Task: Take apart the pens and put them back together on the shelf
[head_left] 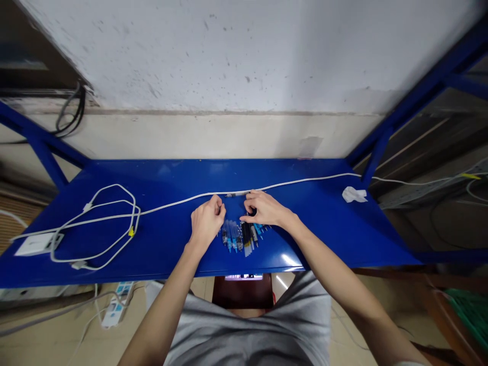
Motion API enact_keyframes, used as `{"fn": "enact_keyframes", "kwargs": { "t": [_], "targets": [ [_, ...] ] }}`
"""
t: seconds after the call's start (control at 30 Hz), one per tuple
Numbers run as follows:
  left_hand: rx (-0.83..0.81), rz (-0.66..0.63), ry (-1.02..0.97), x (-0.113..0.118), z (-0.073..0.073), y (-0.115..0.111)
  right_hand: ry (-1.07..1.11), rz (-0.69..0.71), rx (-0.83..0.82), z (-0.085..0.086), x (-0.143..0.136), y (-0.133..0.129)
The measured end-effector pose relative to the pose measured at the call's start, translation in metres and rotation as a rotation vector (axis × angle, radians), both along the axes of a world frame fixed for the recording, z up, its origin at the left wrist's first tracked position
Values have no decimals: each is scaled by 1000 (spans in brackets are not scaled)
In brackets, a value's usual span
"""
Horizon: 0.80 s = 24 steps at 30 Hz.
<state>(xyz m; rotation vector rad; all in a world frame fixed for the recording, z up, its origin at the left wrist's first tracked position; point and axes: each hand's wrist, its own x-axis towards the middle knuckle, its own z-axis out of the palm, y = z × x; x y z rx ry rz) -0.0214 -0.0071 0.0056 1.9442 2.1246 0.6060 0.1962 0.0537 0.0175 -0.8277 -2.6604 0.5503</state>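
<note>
The right hand (pixel 266 208) partly hides the pen parts (pixel 246 236).

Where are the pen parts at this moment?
In the head view, the pen parts lie near the blue table's front edge, right of the left hand and partly covered by the right hand.

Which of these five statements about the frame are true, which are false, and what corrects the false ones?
1. Pen parts lie on the table. True.
2. The tabletop is red. False: it is blue.
3. A white cable runs across the table, beyond the pen parts. True.
4. The power strip rests on the table. False: the power strip is on the floor.
5. The right hand is nearer the crumpled tissue than the left hand. True.
</note>
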Motion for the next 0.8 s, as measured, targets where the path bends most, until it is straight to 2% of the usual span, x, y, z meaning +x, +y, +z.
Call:
{"fn": "enact_keyframes", "kwargs": {
  "t": [0.37,0.6,0.8],
  "targets": [
    [48,-44,72,3,3,-3,-31,-41,64,-5,-1,4],
    [56,-86,86,3,5,-5,45,-357,238,-9,8,13],
    [67,-111,70,1,2,-5,12,-384,210,-23,13,24]
  ]
}}
